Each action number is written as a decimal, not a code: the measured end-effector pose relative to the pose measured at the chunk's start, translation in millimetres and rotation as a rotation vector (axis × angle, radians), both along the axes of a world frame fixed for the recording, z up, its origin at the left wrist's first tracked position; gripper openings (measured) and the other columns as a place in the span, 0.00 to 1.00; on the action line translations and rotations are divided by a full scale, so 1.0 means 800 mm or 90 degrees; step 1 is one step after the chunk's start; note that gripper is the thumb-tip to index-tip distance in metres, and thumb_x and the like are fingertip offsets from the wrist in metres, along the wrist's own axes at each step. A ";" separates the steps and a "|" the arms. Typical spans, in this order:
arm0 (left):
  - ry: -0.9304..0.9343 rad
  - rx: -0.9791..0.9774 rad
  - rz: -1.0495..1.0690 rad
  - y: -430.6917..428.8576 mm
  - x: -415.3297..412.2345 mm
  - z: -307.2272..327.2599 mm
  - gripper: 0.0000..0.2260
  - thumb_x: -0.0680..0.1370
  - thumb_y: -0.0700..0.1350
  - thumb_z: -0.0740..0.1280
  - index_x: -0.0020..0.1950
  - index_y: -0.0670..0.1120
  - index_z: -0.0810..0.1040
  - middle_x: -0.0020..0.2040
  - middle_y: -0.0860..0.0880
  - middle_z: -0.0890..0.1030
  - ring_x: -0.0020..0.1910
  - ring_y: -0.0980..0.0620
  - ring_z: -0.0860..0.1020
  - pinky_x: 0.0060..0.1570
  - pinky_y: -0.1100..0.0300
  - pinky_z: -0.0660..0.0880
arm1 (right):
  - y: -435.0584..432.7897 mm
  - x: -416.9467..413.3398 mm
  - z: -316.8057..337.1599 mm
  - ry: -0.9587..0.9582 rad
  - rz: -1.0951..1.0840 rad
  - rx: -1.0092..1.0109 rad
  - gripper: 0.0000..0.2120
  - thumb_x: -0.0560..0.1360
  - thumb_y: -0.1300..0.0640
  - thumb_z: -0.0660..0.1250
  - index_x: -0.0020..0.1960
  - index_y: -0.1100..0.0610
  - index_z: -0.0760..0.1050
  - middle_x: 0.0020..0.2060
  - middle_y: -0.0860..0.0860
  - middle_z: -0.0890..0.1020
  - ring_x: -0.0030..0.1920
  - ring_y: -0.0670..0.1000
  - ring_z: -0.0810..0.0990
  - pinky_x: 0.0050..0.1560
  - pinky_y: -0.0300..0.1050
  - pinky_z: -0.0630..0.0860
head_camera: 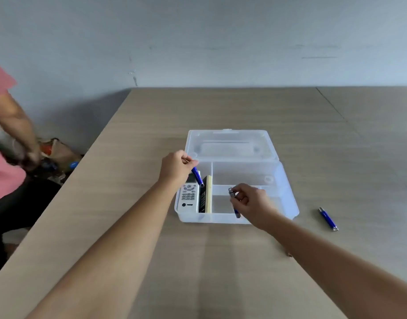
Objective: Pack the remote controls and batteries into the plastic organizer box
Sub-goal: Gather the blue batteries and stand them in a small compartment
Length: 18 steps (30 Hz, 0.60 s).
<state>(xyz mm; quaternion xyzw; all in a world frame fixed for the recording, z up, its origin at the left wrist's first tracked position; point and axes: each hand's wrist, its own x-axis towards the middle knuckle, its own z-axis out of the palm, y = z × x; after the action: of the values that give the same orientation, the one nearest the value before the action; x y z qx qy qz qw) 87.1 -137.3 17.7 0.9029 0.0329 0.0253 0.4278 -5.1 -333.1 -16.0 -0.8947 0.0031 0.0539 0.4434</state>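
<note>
A clear plastic organizer box (287,199) stands open mid-table, its lid (230,143) folded back. In its left compartment lie a white remote (188,195) and a black remote (203,199) on edge. My left hand (176,168) is above that compartment, shut on a blue battery (197,177) that points down. Over the front right compartment, my right hand (253,202) is shut on another blue battery (234,203), its silver end up. A third blue battery (328,218) lies on the table right of the box.
The wooden table (221,261) runs to a grey wall at the back. A person in a pink shirt (4,143) stands off the table's left edge, above bags and clutter on the floor (57,157). A small dark speck (290,254) lies near my right forearm.
</note>
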 end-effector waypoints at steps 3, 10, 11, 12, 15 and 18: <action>0.025 -0.078 -0.104 -0.066 0.008 0.011 0.05 0.75 0.40 0.72 0.41 0.43 0.77 0.33 0.48 0.80 0.21 0.63 0.78 0.29 0.70 0.77 | -0.058 0.016 0.018 -0.040 -0.112 -0.011 0.06 0.74 0.61 0.64 0.48 0.51 0.73 0.31 0.47 0.80 0.26 0.40 0.74 0.29 0.31 0.69; 0.125 0.019 -0.326 -0.189 0.009 -0.017 0.05 0.73 0.36 0.72 0.47 0.40 0.80 0.43 0.43 0.82 0.40 0.50 0.79 0.49 0.56 0.78 | -0.153 0.025 0.010 -0.004 -0.194 -0.082 0.10 0.74 0.62 0.62 0.54 0.53 0.69 0.37 0.59 0.84 0.31 0.53 0.71 0.30 0.43 0.66; 0.137 0.053 -0.359 -0.200 0.012 -0.023 0.07 0.73 0.36 0.72 0.50 0.39 0.80 0.47 0.42 0.83 0.43 0.49 0.79 0.50 0.57 0.77 | -0.159 0.026 0.005 0.008 -0.194 -0.086 0.11 0.74 0.62 0.62 0.54 0.53 0.70 0.37 0.58 0.85 0.31 0.52 0.72 0.31 0.42 0.66; 0.149 0.091 -0.394 -0.210 0.013 -0.029 0.08 0.73 0.36 0.71 0.51 0.38 0.80 0.50 0.42 0.84 0.45 0.49 0.79 0.50 0.58 0.75 | -0.165 0.028 0.000 0.018 -0.193 -0.085 0.11 0.74 0.62 0.62 0.54 0.53 0.70 0.37 0.56 0.85 0.30 0.51 0.72 0.30 0.42 0.67; 0.185 0.216 -0.491 -0.236 0.018 -0.043 0.07 0.74 0.37 0.70 0.51 0.40 0.81 0.47 0.44 0.81 0.46 0.48 0.78 0.48 0.60 0.73 | -0.174 0.031 -0.010 0.031 -0.189 -0.072 0.09 0.74 0.62 0.63 0.52 0.52 0.71 0.36 0.54 0.85 0.28 0.49 0.72 0.30 0.42 0.68; 0.228 0.305 -0.551 -0.261 0.020 -0.058 0.05 0.76 0.36 0.68 0.44 0.46 0.77 0.35 0.52 0.73 0.44 0.50 0.74 0.37 0.66 0.69 | -0.180 0.036 -0.019 0.040 -0.184 -0.049 0.10 0.74 0.63 0.63 0.51 0.51 0.72 0.36 0.53 0.84 0.30 0.51 0.71 0.31 0.42 0.68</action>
<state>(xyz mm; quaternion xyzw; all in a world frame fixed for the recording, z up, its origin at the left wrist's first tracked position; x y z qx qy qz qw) 103.3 -346.4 -28.7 0.8967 -0.2769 -0.3015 0.1682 23.4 -477.2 -30.8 -0.8990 0.1478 0.0171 0.4120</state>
